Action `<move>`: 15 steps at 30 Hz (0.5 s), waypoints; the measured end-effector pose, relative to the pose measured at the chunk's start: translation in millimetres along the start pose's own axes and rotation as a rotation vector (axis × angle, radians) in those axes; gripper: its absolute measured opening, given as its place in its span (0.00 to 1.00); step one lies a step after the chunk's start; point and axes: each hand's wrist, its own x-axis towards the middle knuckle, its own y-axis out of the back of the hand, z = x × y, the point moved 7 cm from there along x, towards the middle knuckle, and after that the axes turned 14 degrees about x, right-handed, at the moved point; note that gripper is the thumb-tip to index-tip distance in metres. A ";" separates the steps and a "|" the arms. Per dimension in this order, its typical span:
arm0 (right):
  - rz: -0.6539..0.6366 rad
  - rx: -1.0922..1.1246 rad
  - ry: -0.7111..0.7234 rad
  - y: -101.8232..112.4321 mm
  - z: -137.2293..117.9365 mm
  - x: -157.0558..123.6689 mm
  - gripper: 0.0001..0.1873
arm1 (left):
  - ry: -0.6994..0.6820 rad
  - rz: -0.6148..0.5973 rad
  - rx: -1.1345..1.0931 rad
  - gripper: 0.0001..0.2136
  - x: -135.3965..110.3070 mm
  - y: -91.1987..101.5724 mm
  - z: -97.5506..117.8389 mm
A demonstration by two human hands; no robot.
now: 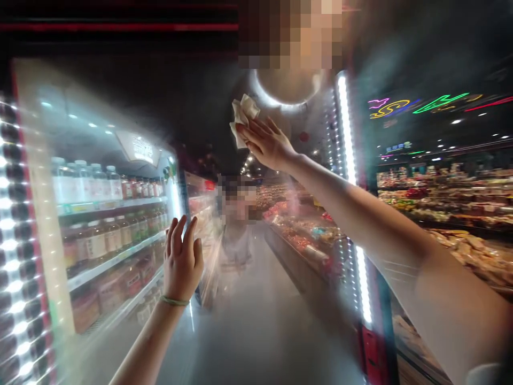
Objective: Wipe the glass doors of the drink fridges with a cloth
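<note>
At twelve o'clock, just above the centre of a hazy, glassy pane (256, 321), a crumpled white wipe (241, 115) sits under the fingertips of the right hand (270, 141). Those fingers are stretched out over it, a little apart; I can't tell whether any of them pinch it. Down at eight o'clock the left hand (182, 262) is raised, fingers slightly spread and holding nothing, one thin green band (175, 301) round the wrist. Whether it touches the pane I can't tell.

The shop around us is dark and streaked with light, and I can't say whether the aisle shows through the pane or is mirrored in it. I count two bright light strips, a beaded one (18, 256) at nine o'clock and a plainer one (355, 198) at three, plus one glowing ring (286, 106) towards one. One blurred person (236, 246) stands near the middle. Coloured neon (441, 103) glows at two.

Between eight and nine o'clock, a lit cooler (120, 255) has at least three shelves: white-capped bottles (96, 182) on the upper, more bottles (114, 233) on the next, reddish packs (128, 280) beneath. Towards four, loose goods (473, 251) lie heaped in a display.
</note>
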 end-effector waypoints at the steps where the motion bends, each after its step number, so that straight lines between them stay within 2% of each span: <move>1: -0.017 0.004 0.025 -5.2 -9.6 -12.6 0.32 | -0.004 -0.003 -0.005 0.27 0.4 -2.0 5.7; 3: -0.103 0.022 0.131 -27.1 -44.0 -56.7 0.32 | -0.005 -0.006 -0.005 0.26 0.4 -5.6 15.7; 6: -0.273 0.100 0.305 -68.4 -104.5 -154.4 0.32 | 0.014 -0.009 0.016 0.25 -0.6 -8.9 27.7; 8: -0.381 0.247 0.326 -89.0 -130.8 -215.5 0.29 | 0.019 -0.007 0.022 0.25 -0.5 -9.6 36.0; 10: -0.546 0.414 0.276 -104.0 -139.6 -256.5 0.26 | 0.003 -0.006 0.015 0.25 1.5 -10.5 45.7; 12: -0.682 0.486 0.207 -106.6 -128.6 -267.3 0.23 | -0.015 -0.001 0.008 0.25 6.0 -12.0 55.3; 13: -0.693 0.465 0.190 -100.8 -115.7 -259.6 0.23 | -0.020 0.003 0.006 0.26 9.0 -13.1 59.7; 15: -0.569 0.323 0.189 -73.2 -77.5 -221.2 0.25 | -0.025 0.010 0.005 0.26 15.8 -16.0 67.8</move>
